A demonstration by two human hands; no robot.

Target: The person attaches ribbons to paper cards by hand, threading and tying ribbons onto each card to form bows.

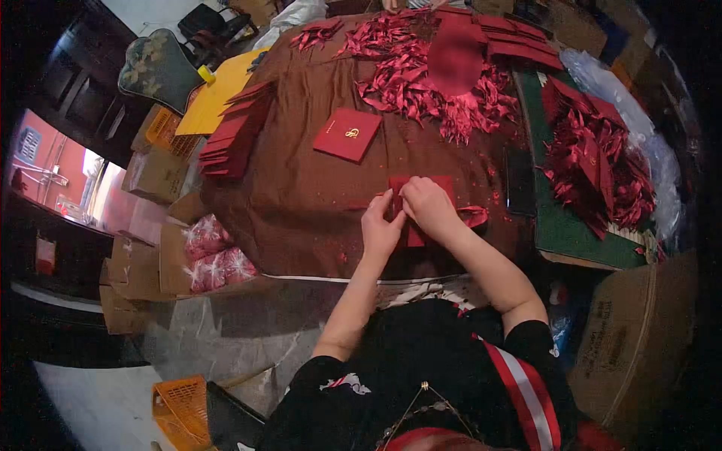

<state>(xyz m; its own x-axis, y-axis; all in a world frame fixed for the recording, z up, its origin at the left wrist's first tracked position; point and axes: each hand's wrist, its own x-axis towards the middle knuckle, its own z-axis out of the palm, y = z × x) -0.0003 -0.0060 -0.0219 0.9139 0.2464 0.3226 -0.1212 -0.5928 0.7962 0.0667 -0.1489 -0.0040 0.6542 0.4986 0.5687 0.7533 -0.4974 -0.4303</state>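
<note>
A red card or folder (416, 238) lies on the brown cloth in front of me, partly covered by my hands. A strip of red satin ribbon (474, 216) sticks out to its right, and a thin red end shows on the left. My left hand (382, 225) is closed in a pinch at the card's left side, on what looks like the ribbon. Over the card's middle, my right hand (430, 204) is bent with its fingertips pinched close to the left ones. The exact grip is hidden. Beyond them lies a red square folder (348, 134) with a gold emblem.
A heap of red ribbons (444, 94) covers the far table. Stacked red folders (237, 131) stand at left. On the right are a dark phone-like slab (520, 180) and a green board (553, 240) bearing ribboned folders (594, 161). Cardboard boxes (632, 338) flank the table.
</note>
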